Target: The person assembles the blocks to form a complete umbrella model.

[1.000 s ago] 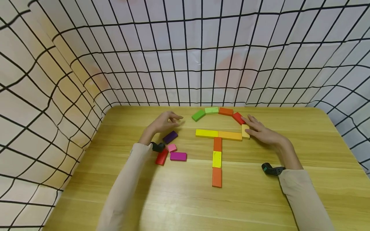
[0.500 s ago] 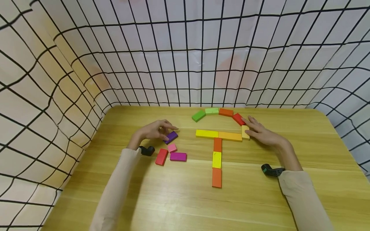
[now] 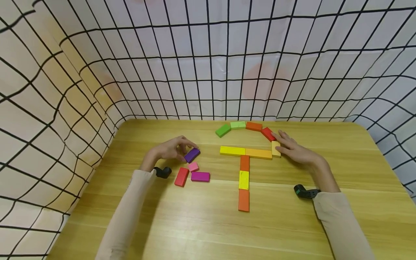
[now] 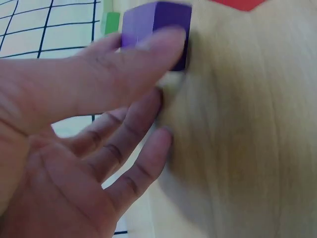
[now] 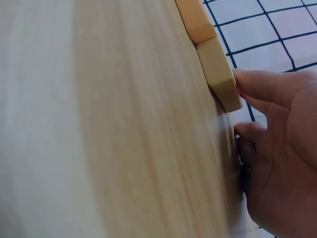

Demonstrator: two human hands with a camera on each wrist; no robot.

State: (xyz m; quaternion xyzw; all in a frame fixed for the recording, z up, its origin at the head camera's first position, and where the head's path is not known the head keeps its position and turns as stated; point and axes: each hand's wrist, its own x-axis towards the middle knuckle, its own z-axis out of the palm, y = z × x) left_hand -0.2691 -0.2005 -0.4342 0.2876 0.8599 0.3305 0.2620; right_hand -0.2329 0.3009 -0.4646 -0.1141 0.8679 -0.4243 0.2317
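Observation:
At the left, my left hand (image 3: 170, 148) pinches a purple block (image 3: 192, 155) between thumb and index finger. In the left wrist view, the thumb overlaps the purple block (image 4: 138, 22) and the other fingers hang bent below it. My right hand (image 3: 295, 150) lies at the right end of the block layout, fingers extended. Its thumb touches a tan block (image 3: 276, 148), and its fingertips reach a red block (image 3: 268, 134). The right wrist view shows the thumb against the end of the tan block (image 5: 217, 72), beside an orange block (image 5: 195, 20).
A yellow block (image 3: 232, 150) and orange block (image 3: 258, 153) form a bar over a vertical row (image 3: 244, 180). Green (image 3: 223, 130), light green (image 3: 238, 125) and orange-red (image 3: 254, 126) blocks arc behind. Pink (image 3: 193, 166), magenta (image 3: 200, 176) and red (image 3: 181, 177) blocks lie left. Black grid netting (image 3: 214, 79) surrounds the table.
My left hand has moved left and toward me from beyond the purple block, and its thumb and index finger now take hold of that block. The right hand stays in place.

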